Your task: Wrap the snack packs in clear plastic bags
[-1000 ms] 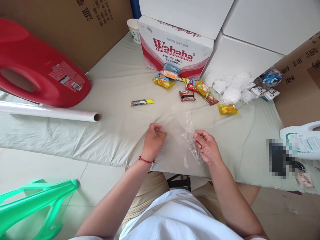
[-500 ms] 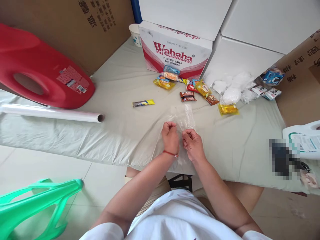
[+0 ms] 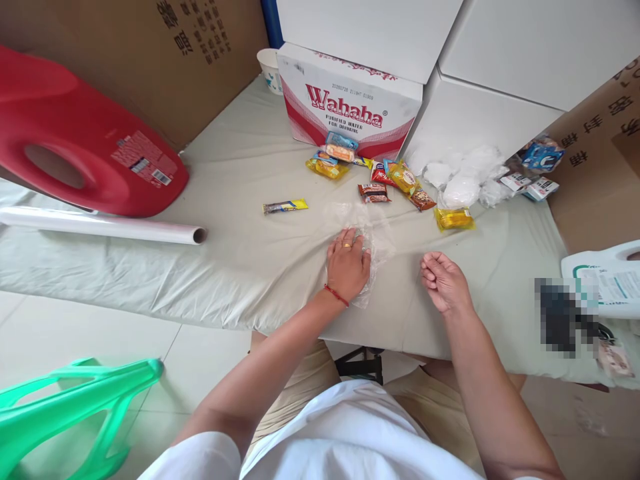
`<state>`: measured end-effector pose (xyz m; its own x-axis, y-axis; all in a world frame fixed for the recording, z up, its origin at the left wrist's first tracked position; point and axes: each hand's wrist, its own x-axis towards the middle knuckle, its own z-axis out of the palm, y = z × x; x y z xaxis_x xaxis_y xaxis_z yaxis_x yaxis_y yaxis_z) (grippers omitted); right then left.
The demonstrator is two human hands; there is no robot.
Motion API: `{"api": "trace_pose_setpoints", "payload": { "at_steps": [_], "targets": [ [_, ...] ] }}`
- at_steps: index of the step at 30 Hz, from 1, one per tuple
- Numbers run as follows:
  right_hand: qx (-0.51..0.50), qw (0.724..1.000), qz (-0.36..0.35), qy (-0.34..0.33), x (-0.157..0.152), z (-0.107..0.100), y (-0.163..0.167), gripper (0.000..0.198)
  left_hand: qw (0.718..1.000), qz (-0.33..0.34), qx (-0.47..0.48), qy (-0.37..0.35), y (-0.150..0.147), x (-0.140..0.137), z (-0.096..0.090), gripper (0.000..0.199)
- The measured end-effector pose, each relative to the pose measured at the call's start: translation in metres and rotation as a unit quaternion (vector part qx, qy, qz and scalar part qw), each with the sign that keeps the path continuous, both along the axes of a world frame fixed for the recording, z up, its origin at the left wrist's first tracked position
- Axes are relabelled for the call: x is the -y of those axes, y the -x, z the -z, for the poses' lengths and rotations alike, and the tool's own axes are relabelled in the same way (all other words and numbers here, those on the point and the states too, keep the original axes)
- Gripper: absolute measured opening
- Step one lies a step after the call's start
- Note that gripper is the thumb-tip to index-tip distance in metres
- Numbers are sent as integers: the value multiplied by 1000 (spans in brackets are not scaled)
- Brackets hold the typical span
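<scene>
A thin clear plastic bag (image 3: 377, 243) lies crumpled on the cloth-covered surface in front of me. My left hand (image 3: 349, 267) rests palm down on it, fingers stretched forward, a ring on one finger and a red string at the wrist. Part of the bag is hidden beneath that hand. Off to the right, apart from the bag, my right hand (image 3: 444, 281) is closed in a pinch; whether something small is between the fingertips cannot be made out. Beyond the hands lie a yellow-and-dark snack stick (image 3: 285, 207) and a brown snack packet (image 3: 374, 193).
Several wrapped snacks (image 3: 400, 175) lie before a Wahaba-style water carton (image 3: 350, 110) printed "Wahaha". White plastic bags (image 3: 463, 183) sit right of them. A red jug (image 3: 100, 153) and a film roll (image 3: 100, 225) occupy the left; a white bottle (image 3: 607, 283) is right. A green stool (image 3: 100, 393) stands below.
My right hand has let go of the plastic bag and moved right, still pinched. My left hand has changed from a closed grip to lying flat on the bag.
</scene>
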<state>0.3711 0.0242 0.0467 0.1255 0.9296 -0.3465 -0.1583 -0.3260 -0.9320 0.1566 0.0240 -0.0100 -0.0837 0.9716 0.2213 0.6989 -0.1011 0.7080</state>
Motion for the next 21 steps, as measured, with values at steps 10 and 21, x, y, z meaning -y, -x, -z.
{"api": "trace_pose_setpoints", "payload": {
  "at_steps": [10,21],
  "targets": [
    [123,980,-151,34,17,16,61,59,999,27,-35,17,8,8,1,45],
    [49,970,-215,105,-1,-5,35,44,998,46,35,14,37,-6,2,48]
  ]
}}
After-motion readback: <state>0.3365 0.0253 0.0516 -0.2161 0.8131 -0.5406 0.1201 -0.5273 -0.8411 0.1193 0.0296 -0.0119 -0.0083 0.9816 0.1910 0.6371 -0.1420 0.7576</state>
